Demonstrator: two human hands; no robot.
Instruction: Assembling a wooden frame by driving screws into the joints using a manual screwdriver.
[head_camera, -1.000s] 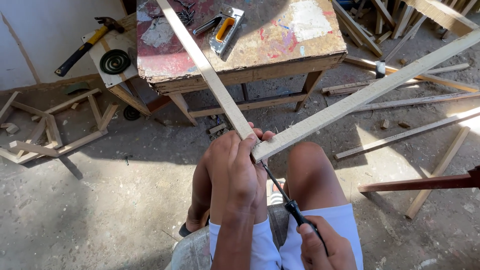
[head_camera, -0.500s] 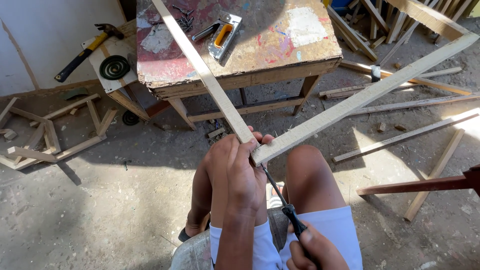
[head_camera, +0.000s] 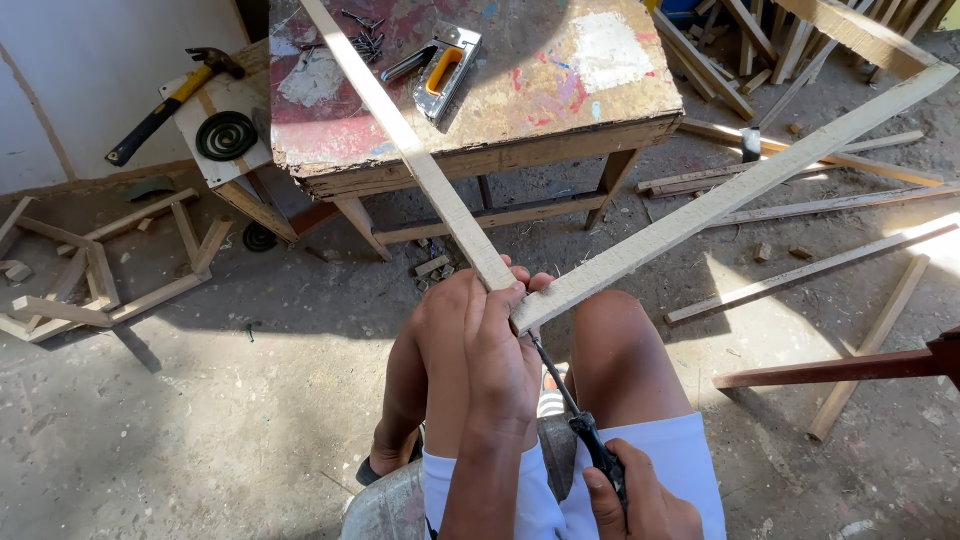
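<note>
Nearest, the right hand (head_camera: 640, 505) has its grip closed on a black-handled screwdriver (head_camera: 580, 420), thin shaft angled up. The left hand (head_camera: 490, 340) grips tight where two rough pale wooden slats (head_camera: 720, 200) meet over the knees. Beyond, a metal staple gun (head_camera: 440, 65) lies on the paint-stained bench (head_camera: 560, 110).

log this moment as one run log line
left hand: grips joint of two wooden slats | right hand: holds screwdriver, tip at joint | table ahead
</note>
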